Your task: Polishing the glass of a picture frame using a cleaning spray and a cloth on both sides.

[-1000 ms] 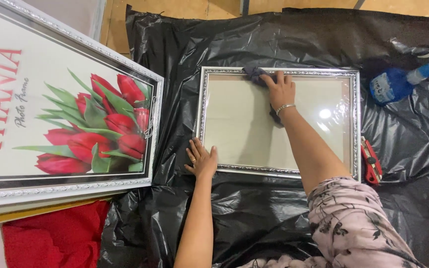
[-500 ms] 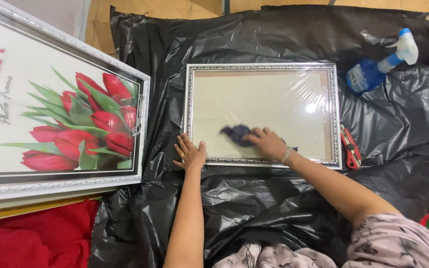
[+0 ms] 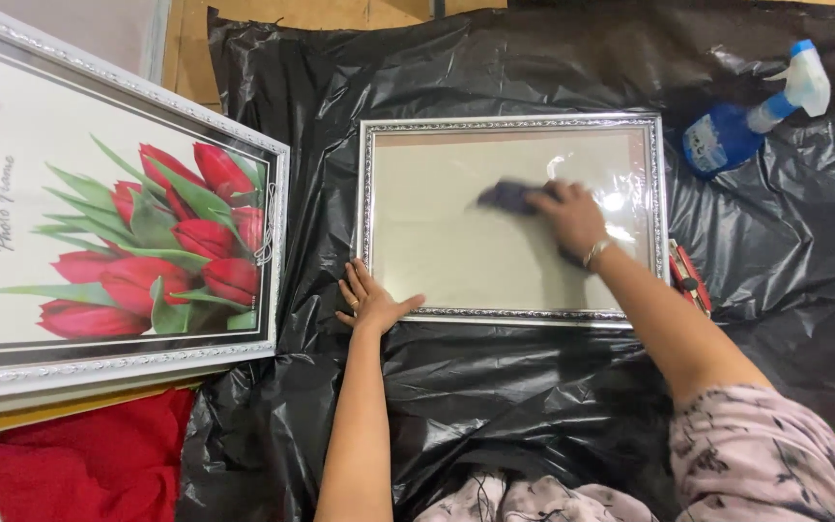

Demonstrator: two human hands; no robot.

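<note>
Right hand [image 3: 572, 215] moved cloth [image 3: 506, 196] up glass, left hand [image 3: 371, 302] bracing frame [image 3: 514, 123]

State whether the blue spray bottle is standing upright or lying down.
Lying down: the spray bottle rests on its side on the black plastic sheet, nozzle pointing to the upper right.

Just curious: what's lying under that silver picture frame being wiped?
Crumpled black plastic sheeting lies under the silver frame and spreads beyond it. Brown floor shows past its edge; what's directly beneath the frame is hidden.

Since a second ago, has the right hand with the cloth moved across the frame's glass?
Yes. The right hand and dark cloth went from the silver frame's far edge to its near edge, now mid-glass.
</note>
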